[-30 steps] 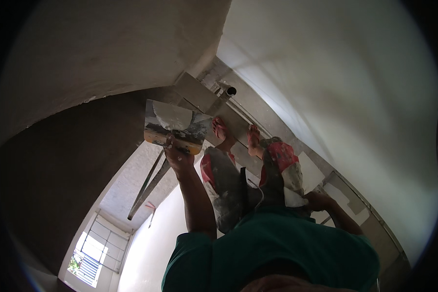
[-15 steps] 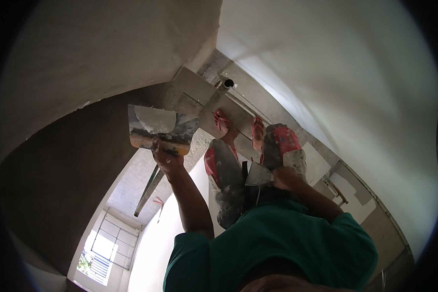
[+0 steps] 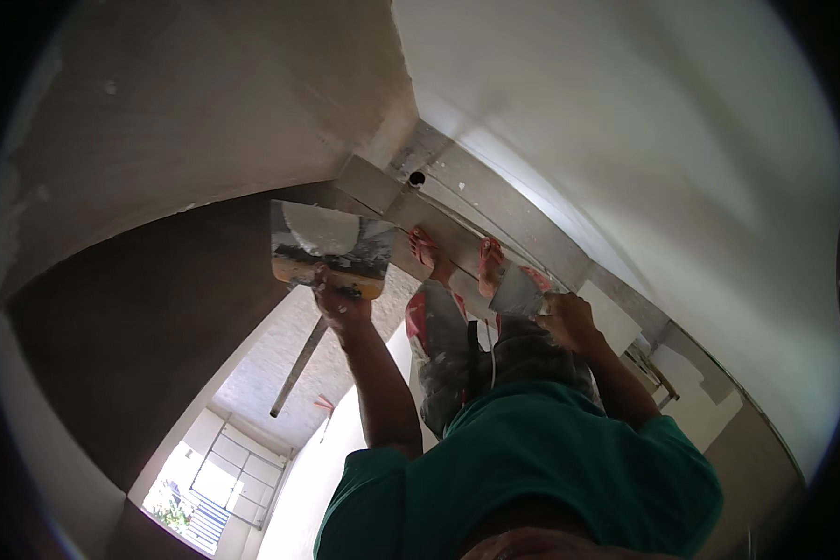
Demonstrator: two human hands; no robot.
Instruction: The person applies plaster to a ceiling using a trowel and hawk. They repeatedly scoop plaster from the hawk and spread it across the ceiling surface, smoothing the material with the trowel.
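My left hand (image 3: 343, 306) is closed around the handle side of a wide steel putty blade (image 3: 375, 245), held out to the left with its face up. A smooth pale mound of putty (image 3: 319, 229) lies on that blade, and darker smears show around it. In my right hand (image 3: 567, 320), in front of my thigh, is a smaller putty knife (image 3: 516, 291). Its grey blade points left and away from me, clear of the wide blade. My right fingers wrap its handle, which is mostly hidden.
A grey-brown wall (image 3: 224, 93) meets a white wall (image 3: 625, 140) in a corner ahead. My sandalled feet (image 3: 423, 247) stand on grey boards or slabs, near a dark round hole (image 3: 417, 178). A long bar (image 3: 299, 369) and a barred window (image 3: 196, 495) lie lower left.
My right hand has risen from my lap and moved forward with the smaller putty knife. The wide blade with its putty has shifted slightly right in view.
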